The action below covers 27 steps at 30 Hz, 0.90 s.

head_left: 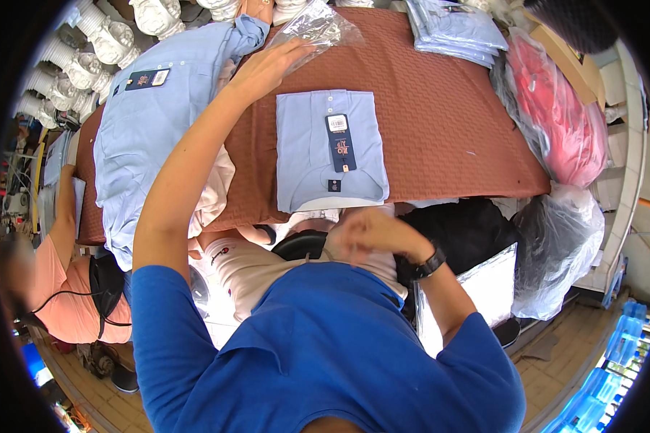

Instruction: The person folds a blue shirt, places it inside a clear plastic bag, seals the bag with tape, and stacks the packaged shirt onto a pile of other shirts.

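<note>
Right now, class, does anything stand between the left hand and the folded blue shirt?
Nothing visible does: the left hand is at the clear plastic bag, beyond the folded blue shirt, and brown cloth shows between hand and shirt.

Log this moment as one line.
left hand: on clear plastic bag | right hand: blurred, near folded light-blue shirt | shirt: on brown tablecloth, dark hang tag on top

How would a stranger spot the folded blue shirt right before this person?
Find the big brown cloth, then its near edge before the person. The folded light-blue shirt lies there, a dark tag on it. Unlike the loosely spread shirt at left or the stack of folded shirts at back right, it lies neatly folded and alone.
</note>
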Tool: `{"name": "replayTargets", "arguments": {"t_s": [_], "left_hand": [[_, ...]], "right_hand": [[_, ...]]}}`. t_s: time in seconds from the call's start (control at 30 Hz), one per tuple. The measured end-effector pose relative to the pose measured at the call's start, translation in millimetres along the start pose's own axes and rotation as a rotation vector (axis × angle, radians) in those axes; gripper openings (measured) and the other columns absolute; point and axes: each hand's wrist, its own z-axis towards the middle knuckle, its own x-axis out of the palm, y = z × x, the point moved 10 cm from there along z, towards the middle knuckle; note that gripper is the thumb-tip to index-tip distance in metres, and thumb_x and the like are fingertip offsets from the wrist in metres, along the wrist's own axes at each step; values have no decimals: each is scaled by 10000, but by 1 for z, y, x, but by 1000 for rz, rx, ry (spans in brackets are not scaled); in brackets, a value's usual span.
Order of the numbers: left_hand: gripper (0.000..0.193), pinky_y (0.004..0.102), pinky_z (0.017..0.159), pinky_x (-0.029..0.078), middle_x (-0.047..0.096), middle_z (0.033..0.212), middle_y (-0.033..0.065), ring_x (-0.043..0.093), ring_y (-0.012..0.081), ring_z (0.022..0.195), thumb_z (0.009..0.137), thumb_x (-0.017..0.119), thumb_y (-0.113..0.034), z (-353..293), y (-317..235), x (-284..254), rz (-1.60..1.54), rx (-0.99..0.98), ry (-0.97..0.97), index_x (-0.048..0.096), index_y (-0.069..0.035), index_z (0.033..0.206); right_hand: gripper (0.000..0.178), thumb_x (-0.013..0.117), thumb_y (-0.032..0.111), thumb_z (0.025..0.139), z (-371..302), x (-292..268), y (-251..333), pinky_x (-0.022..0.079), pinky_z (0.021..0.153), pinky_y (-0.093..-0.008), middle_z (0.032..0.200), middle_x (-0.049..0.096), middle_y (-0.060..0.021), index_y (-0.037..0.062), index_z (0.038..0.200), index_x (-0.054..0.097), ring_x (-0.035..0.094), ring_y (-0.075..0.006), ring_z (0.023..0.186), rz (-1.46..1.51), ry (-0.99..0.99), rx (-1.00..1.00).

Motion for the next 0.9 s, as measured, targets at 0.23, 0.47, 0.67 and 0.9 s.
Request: {"name": "replayTargets", "arguments": {"t_s": [0.23, 0.47, 0.67, 0.9], "left_hand": [[740, 417, 954, 534, 543, 1410, 68, 586, 324, 1214, 710, 552, 193, 14, -23, 25, -62, 63, -13, 549, -102, 1388], [780, 399, 902, 552, 564, 1367, 136, 645, 345, 1101, 693, 497, 250, -22, 20, 35, -375, -95, -22, 535, -74, 1401], [830, 374, 871, 547, 579, 1335, 163, 669, 318, 1086, 667, 473, 279, -19, 30, 35, -545, -287, 16, 537, -90, 1408], [720, 437, 878, 530, 592, 1306, 124, 639, 365, 1114, 706, 527, 227, -21, 10, 38, -379, -160, 12, 564, -84, 1354]], "right_hand": [[258, 652, 212, 951, 113, -114, 160, 480, 931, -454, 1133, 696, -173, 17, 1111, 706, 610, -346, 1090, -929, -753, -854], [463, 756, 364, 851, 212, -140, 151, 413, 1032, -532, 1285, 625, -179, 42, 1178, 693, 522, -401, 1254, -873, -619, -298], [611, 857, 303, 752, 181, -205, 140, 424, 1042, -494, 1251, 609, -230, -16, 1213, 614, 525, -394, 1250, -440, -1149, -438], [327, 762, 126, 869, 242, -206, 156, 566, 708, -264, 1026, 727, -112, -6, 1143, 640, 712, -169, 879, 200, -489, -457]]}}
